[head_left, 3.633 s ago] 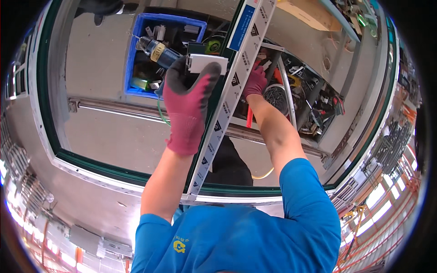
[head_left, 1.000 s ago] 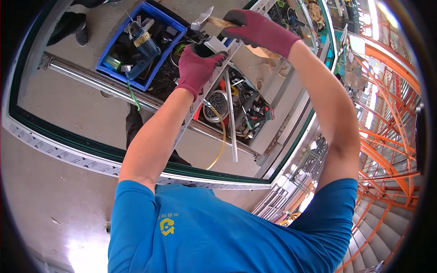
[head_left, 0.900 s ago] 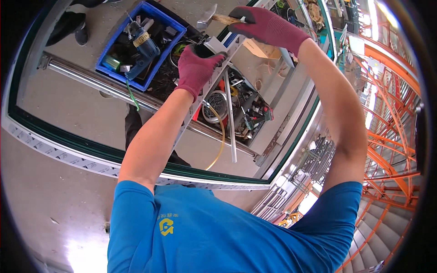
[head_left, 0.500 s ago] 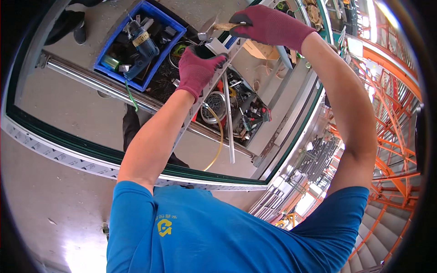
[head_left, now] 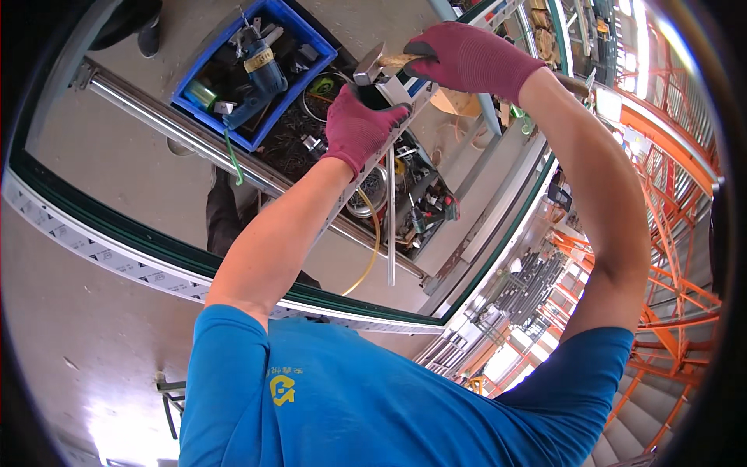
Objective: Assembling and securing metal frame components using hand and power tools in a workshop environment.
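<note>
My right hand (head_left: 471, 62), in a maroon glove with dark fingertips, is closed around the wooden handle of a hammer (head_left: 368, 67). The metal hammer head hangs just above a small silver-white metal piece (head_left: 394, 89) on the diagonal metal bar (head_left: 424, 97). My left hand (head_left: 359, 128), gloved alike, grips the bar beside that piece, thumb upward; its other fingers are partly hidden behind the bar. Whether the hammer head touches the piece I cannot tell.
Below the large frame with its green-black edge (head_left: 124, 247) lie a blue bin (head_left: 261, 140) with a power drill (head_left: 264, 74), and a tray of tools (head_left: 424, 206). A yellow hose (head_left: 377, 249) hangs nearby. Orange metal racks (head_left: 673, 233) stand at right.
The hammer head has come slightly lower, nearer the metal piece. My left hand keeps its grip on the bar. The whole view has shifted a little.
</note>
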`<state>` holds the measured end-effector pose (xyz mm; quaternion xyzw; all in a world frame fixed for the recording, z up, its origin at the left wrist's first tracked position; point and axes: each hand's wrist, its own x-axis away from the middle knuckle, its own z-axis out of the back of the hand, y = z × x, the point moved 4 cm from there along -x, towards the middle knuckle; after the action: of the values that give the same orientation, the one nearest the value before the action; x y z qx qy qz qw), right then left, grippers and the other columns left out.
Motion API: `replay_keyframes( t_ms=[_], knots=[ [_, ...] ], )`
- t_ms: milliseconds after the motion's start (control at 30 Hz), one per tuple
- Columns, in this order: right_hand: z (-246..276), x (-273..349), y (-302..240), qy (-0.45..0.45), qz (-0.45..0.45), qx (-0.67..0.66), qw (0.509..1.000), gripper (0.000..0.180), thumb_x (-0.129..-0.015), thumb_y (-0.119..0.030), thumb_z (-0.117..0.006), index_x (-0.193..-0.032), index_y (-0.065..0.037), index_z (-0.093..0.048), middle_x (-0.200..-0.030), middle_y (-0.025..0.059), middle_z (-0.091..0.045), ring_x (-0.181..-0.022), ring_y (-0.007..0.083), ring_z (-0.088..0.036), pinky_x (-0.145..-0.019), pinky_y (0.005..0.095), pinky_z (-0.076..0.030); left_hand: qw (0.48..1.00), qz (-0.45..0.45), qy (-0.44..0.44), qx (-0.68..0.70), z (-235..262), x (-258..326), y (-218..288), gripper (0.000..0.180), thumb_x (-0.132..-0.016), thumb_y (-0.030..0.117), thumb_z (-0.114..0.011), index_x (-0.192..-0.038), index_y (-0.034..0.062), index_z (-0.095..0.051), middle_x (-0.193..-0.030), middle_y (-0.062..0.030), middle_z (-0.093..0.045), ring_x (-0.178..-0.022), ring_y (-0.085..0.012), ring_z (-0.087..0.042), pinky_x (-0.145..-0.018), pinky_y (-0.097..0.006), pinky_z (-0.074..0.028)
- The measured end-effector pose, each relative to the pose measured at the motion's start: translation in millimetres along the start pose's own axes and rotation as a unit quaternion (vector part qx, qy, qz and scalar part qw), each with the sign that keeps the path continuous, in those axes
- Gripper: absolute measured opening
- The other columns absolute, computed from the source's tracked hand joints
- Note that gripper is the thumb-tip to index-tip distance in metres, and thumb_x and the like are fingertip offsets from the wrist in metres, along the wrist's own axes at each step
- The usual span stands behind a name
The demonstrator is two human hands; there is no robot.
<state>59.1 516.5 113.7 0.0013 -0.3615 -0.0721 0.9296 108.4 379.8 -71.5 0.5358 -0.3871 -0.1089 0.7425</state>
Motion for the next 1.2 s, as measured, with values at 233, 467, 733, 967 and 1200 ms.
replay_keyframes(
  t_ms=[233, 467, 733, 967, 1200],
  knots=[
    [-14, -4, 4, -0.049, 0.015, 0.113, 0.992, 0.039, -0.101, -0.041, -0.066, -0.127, -0.012, -0.073, -0.115, 0.0160, -0.073, -0.109, 0.0341, -0.071, -0.098, 0.0441, -0.056, 0.996, 0.060, -0.063, 0.012, 2, 3, 5, 0.084, -0.066, 0.049, -0.096, -0.126, -0.0002, -0.063, -0.123, -0.0227, -0.072, -0.120, -0.0381, -0.068, -0.101, -0.045, -0.056],
    [6, -2, 4, 0.077, -0.053, -0.052, 0.994, 0.039, -0.100, -0.039, -0.068, -0.129, -0.014, -0.073, -0.113, 0.0160, -0.075, -0.100, 0.0367, -0.073, -0.094, 0.0457, -0.058, 0.997, 0.062, -0.032, -0.024, 5, 3, 5, 0.085, -0.067, 0.051, -0.095, -0.127, 0.0007, -0.062, -0.123, -0.0229, -0.072, -0.120, -0.0381, -0.069, -0.102, -0.045, -0.056],
    [16, -11, -11, 0.069, -0.012, 0.012, 0.997, 0.040, -0.099, -0.037, -0.070, -0.131, -0.015, -0.071, -0.111, 0.0162, -0.074, -0.102, 0.0342, -0.073, -0.094, 0.0451, -0.058, 0.997, 0.065, -0.034, 0.003, 5, 2, 3, 0.078, -0.067, 0.047, -0.097, -0.124, 0.0015, -0.067, -0.119, -0.0201, -0.075, -0.115, -0.0344, -0.072, -0.100, -0.042, -0.056],
    [15, -10, -3, -0.046, 0.009, 0.164, 0.985, 0.044, -0.101, -0.040, -0.068, -0.137, -0.014, -0.068, -0.107, 0.0168, -0.075, -0.099, 0.0322, -0.074, -0.092, 0.0430, -0.059, 0.994, 0.063, -0.073, 0.054, 3, 6, 7, 0.082, -0.068, 0.050, -0.094, -0.122, -0.0026, -0.060, -0.120, -0.0250, -0.072, -0.117, -0.0393, -0.069, -0.099, -0.046, -0.056],
    [-11, 5, 23, 0.002, 0.051, 0.155, 0.987, 0.042, -0.099, -0.042, -0.069, -0.130, -0.013, -0.070, -0.108, 0.0163, -0.074, -0.102, 0.0339, -0.073, -0.091, 0.0455, -0.058, 0.996, 0.075, -0.055, 0.004, -1, 11, 11, 0.080, -0.068, 0.048, -0.096, -0.124, 0.0006, -0.065, -0.117, -0.0223, -0.075, -0.113, -0.0352, -0.072, -0.098, -0.043, -0.057]
  ],
)
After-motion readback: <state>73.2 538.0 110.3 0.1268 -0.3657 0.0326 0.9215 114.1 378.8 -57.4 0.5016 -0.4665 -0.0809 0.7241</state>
